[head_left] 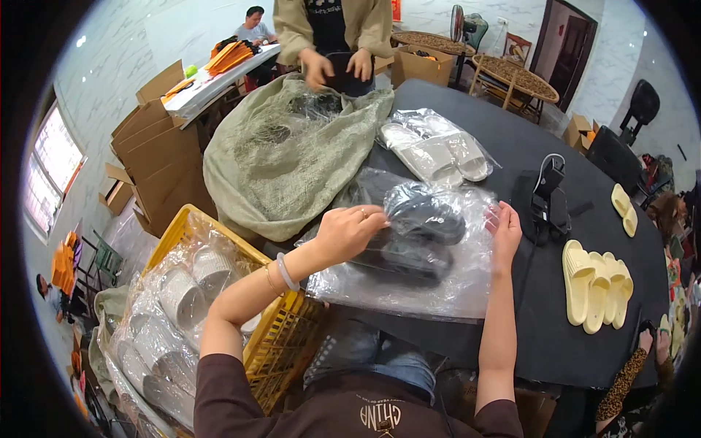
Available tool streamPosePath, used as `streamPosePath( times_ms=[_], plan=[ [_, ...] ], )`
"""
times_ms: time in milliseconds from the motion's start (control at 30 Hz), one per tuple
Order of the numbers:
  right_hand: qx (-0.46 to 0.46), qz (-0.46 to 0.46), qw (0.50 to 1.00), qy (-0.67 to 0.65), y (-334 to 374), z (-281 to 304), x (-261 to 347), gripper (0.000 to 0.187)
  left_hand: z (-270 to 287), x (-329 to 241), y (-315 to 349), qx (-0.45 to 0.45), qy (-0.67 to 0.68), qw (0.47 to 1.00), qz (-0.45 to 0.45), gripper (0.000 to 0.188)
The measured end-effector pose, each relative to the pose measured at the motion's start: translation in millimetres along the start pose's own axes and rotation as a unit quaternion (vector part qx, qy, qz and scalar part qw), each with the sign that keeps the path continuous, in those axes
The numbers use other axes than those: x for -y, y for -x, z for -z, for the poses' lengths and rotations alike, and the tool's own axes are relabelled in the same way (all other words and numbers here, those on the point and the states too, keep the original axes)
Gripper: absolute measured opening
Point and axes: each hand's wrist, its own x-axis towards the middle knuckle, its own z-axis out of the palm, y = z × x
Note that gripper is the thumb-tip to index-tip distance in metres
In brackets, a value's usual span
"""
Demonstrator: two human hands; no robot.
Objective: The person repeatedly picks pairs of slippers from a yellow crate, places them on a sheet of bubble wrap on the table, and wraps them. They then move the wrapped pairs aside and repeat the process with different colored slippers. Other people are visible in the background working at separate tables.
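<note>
A clear plastic bag (453,292) with a pair of dark slide slippers (427,219) lies in front of me at the table's near edge. My left hand (353,232) is closed in a pinch on the bag's plastic, by the left end of the slippers. At the bag's right side my right hand (504,232) grips its edge, with some fingers behind the film. The slippers look slightly blurred through the shiny plastic. Just beyond them lies a bagged pair of white slippers (438,150).
A green woven sack (285,157) stands at the far left, a person's hands (336,67) above it. To my left is a yellow crate (274,350) with bagged grey slippers (182,299). Cream slippers (595,285) and a black device (549,193) occupy the right of the black table (540,306).
</note>
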Motion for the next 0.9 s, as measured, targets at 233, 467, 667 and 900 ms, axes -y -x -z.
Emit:
streamPosePath(
  times_ms=[233,467,667,900],
  plan=[
    [0.018,0.04,0.992,0.118,-15.4,26.7,-4.0,0.053,-36.5,-80.8,-5.5,0.1,0.045,0.986,0.128,0.025],
    [0.056,0.13,0.839,0.526,4.1,52.4,57.6,0.016,14.4,-108.9,53.3,0.019,0.078,0.944,0.32,0.042],
    [0.541,-0.159,0.752,0.341,17.7,22.1,102.9,0.032,30.1,-90.4,89.5,0.172,0.024,0.808,0.563,0.03],
    [0.667,-0.212,0.566,0.435,4.9,22.3,107.7,0.035,23.4,-71.4,101.2,0.041,0.218,0.783,0.581,0.023]
  ],
)
